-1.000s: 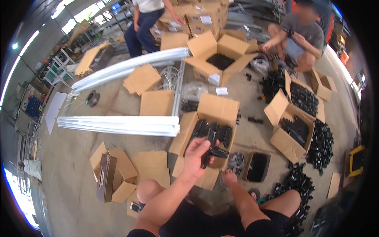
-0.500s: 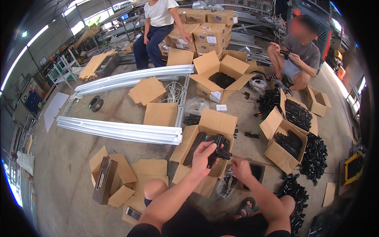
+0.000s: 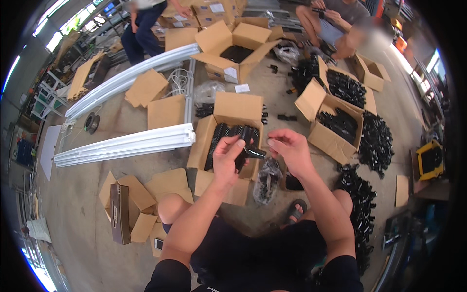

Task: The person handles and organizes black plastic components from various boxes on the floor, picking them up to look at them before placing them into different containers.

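My left hand (image 3: 226,161) is closed around a black plastic T-shaped fitting (image 3: 254,153), one arm of which points toward my right hand. My right hand (image 3: 293,150) is just right of the fitting and apart from it. Its thumb and forefinger are pinched together, and anything between them is too small to name. Under the fitting stands an open cardboard box (image 3: 238,105) holding rows of similar black parts (image 3: 217,138). A clear plastic bag (image 3: 266,184) of small dark pieces lies beside that box, below my hands.
Long white metal profiles (image 3: 126,146) lie to the left. At the right, another open box (image 3: 335,124) holds black parts, near loose heaps (image 3: 375,146) on the floor. A crouching co-worker (image 3: 335,24) holds a dark part; another person (image 3: 143,29) is at the far left.
My view has tilted down and shifted right. My right hand has turned from a loose fist to a fingertip pinch beside the fitting. The left hand keeps its hold.
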Motion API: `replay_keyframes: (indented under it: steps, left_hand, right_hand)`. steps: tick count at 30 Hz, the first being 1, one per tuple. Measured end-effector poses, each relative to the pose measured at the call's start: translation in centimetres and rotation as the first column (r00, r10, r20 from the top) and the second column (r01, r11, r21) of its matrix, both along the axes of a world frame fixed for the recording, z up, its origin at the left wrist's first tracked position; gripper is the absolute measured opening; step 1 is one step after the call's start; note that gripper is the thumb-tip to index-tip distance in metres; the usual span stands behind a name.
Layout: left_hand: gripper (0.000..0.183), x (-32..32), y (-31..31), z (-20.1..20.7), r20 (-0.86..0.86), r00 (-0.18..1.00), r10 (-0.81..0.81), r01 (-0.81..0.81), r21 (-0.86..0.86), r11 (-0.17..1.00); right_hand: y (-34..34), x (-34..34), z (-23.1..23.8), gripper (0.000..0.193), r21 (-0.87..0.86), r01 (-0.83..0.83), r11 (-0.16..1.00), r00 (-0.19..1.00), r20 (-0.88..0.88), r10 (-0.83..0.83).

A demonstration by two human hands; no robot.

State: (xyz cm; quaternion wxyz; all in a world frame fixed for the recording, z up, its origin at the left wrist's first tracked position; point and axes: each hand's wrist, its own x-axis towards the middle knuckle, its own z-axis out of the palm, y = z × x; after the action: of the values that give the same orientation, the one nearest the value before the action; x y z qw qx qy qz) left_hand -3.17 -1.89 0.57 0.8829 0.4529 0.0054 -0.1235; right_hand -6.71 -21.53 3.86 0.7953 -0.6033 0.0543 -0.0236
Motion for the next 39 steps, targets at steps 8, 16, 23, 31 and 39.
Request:
replay_keyframes:
  steps: [8,16,23,31,39]
  left_hand:
    - [0.015,-0.3,-1.5,-0.7,0.102,0.995,0.019,-0.029,0.093,0.995]
    - [0.018,0.3,-1.8,-1.5,0.176,0.984,0.017,-0.041,0.134,0.990]
    - [0.017,0.5,-1.8,-1.6,0.199,0.980,0.020,-0.055,0.171,0.984]
    - [0.017,0.4,-1.9,-1.5,0.222,0.973,0.060,-0.105,0.198,0.974]
    - [0.018,-0.1,-1.8,-1.7,0.256,0.965,0.064,-0.123,0.222,0.967]
  right_hand:
    - [1.7,-0.1,-1.3,0.015,0.042,0.047,0.998,0.995,-0.087,-0.043]
    - [2.4,0.5,-2.3,0.014,0.176,0.108,0.978,0.980,-0.183,-0.075]
    - [3.2,0.6,-2.5,0.015,0.185,0.151,0.971,0.975,-0.189,-0.116]
    - [3.9,0.2,-2.3,0.014,0.096,0.170,0.981,0.973,-0.176,-0.151]
    - [3.6,-0.1,-3.5,0.010,-0.533,0.308,0.788,0.943,0.281,-0.178]
